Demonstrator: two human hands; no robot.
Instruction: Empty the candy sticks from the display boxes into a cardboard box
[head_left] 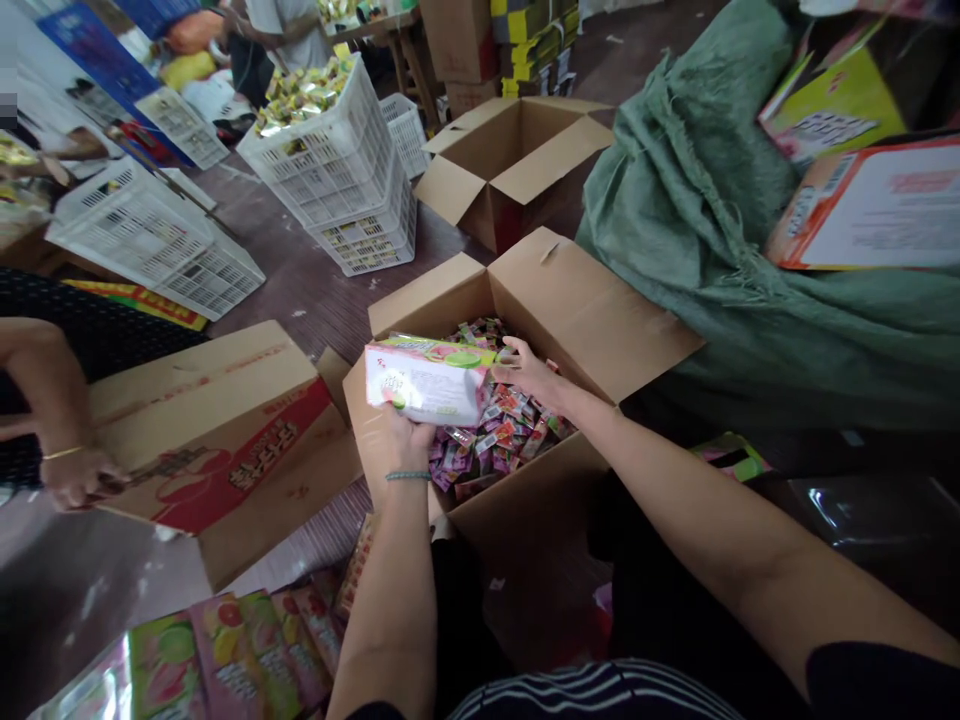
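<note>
A small retail box (427,383), white with pink and green printing, is tilted over a large open carton (525,470). My left hand (409,432) grips it from below, wrist banded with a beaded bracelet. At the box's right end, my right hand (529,375) has its fingers stretched out and apart, reaching to the end's edge; whether they press on it is hard to tell. Inside the carton, beneath both hands, lies a heap of small wrapped sachets (506,440) in purple, red and green.
Another open carton (517,150) stands behind. White crates (322,170) are stacked at back left. A co-worker's hand (82,475) rests on a tilted carton (217,420) at left. Printed packs (232,650) lie at lower left. A green sack (675,200) bulges on the right.
</note>
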